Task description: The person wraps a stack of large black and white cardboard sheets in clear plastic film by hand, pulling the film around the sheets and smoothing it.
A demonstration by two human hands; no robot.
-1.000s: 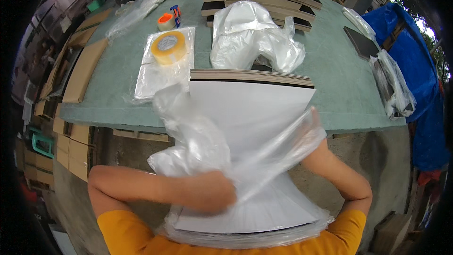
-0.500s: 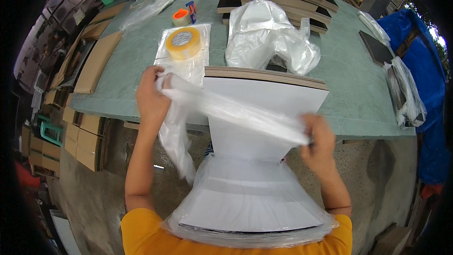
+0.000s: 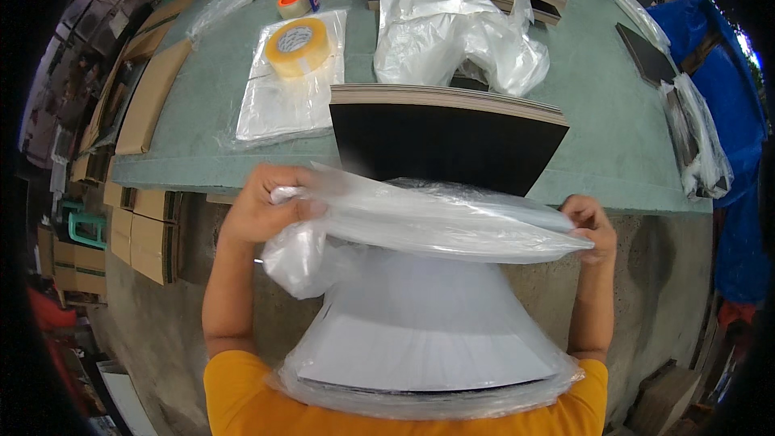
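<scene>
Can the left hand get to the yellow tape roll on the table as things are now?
Probably not right away: the left hand grips the clear plastic bag around the stack of sheets. The tape roll lies unobstructed beyond it.

Bare green tabletop (image 3: 597, 137) right of tape roll (image 3: 298, 47) and crumpled bags (image 3: 452, 28).

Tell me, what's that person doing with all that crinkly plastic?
A person in a yellow shirt grips a clear plastic bag with the left hand and right hand, its mouth stretched across a stack of flat sheets. The stack's near part is inside the bag; its dark far end rests bare on the green table. A tape roll sits beyond.
</scene>
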